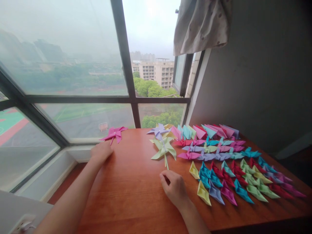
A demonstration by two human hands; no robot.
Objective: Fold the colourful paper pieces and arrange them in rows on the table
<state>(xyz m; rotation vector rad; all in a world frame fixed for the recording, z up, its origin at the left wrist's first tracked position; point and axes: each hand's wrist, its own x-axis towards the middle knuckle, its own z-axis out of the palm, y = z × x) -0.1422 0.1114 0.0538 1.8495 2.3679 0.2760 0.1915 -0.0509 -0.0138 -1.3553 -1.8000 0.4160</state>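
Observation:
At the table's far left edge, my left hand (pixel 101 152) is closed around the lower stick of a magenta paper pinwheel (pixel 115 134); its fingertips are mostly hidden. My right hand (pixel 175 187) is curled in front of a light green paper pinwheel (pixel 163 149), thumb and forefinger bent into a ring. The pale stick of that pinwheel runs down to the right fingers, where its end is hidden. A lilac pinwheel (pixel 159 130) lies just behind the green one, partly over a pale yellow pinwheel (pixel 168 127).
Rows of folded paper cranes (pixel 207 156) and paper boats (pixel 227 191) in several colours cover the right side of the wooden table (pixel 126 191). More folded paper pieces (pixel 211 130) stand at the back. A window frame (pixel 133 97) borders the far edge; a curtain (pixel 202 29) hangs above.

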